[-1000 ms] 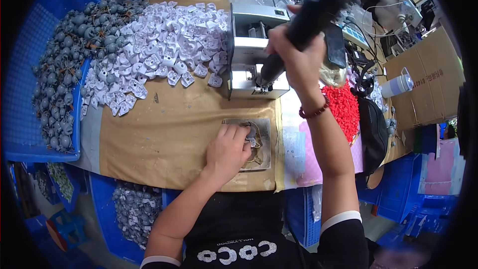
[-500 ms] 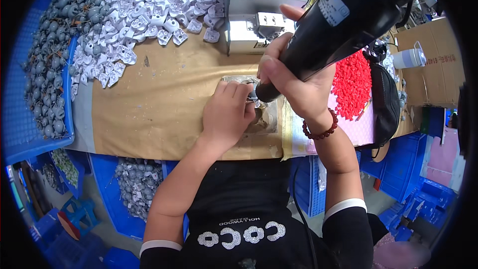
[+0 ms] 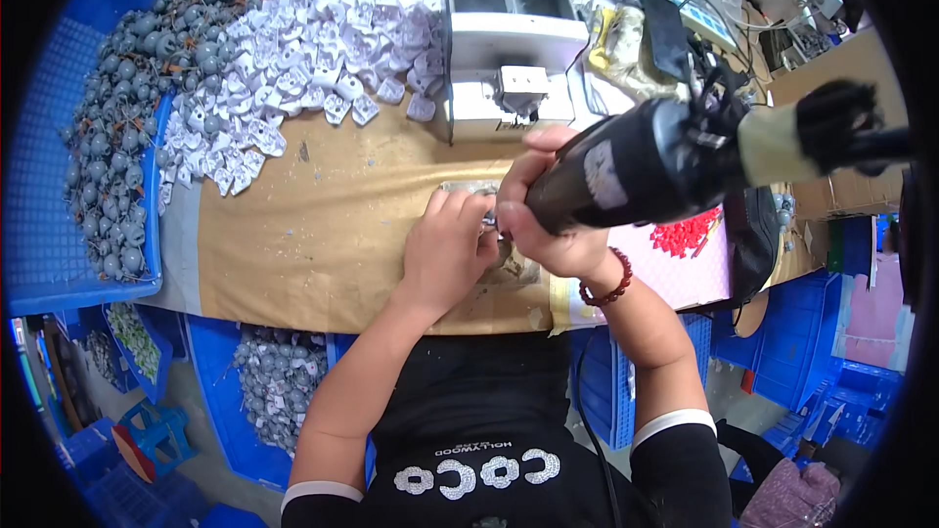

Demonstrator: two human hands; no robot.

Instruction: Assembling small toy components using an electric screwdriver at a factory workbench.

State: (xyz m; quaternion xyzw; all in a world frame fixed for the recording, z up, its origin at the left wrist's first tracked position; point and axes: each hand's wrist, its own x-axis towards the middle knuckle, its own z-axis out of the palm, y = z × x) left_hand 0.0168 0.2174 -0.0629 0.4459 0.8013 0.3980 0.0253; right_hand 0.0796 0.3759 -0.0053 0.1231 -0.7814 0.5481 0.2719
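Observation:
A black electric screwdriver [image 3: 636, 161] is gripped in my right hand [image 3: 553, 240], its thick body slanting up to the right and its tip hidden behind the fingers. A red bead bracelet [image 3: 608, 279] circles that wrist. My left hand [image 3: 440, 252] is closed at a small fixture [image 3: 518, 272] on the table, fingertips pinched on something small that they mostly hide. The two hands almost touch over the fixture.
White plastic parts [image 3: 333, 49] lie heaped at the back left, beside a blue crate [image 3: 159, 196] of grey round parts [image 3: 127, 137]. Behind my hands stands a white machine [image 3: 514, 29]. Red pieces [image 3: 685, 233] and a black bag [image 3: 755, 240] lie to the right.
The screwdriver's back end has swung down and to the right, and my right hand has come closer to my left. My left hand keeps its place at the fixture. The whole view has shifted slightly.

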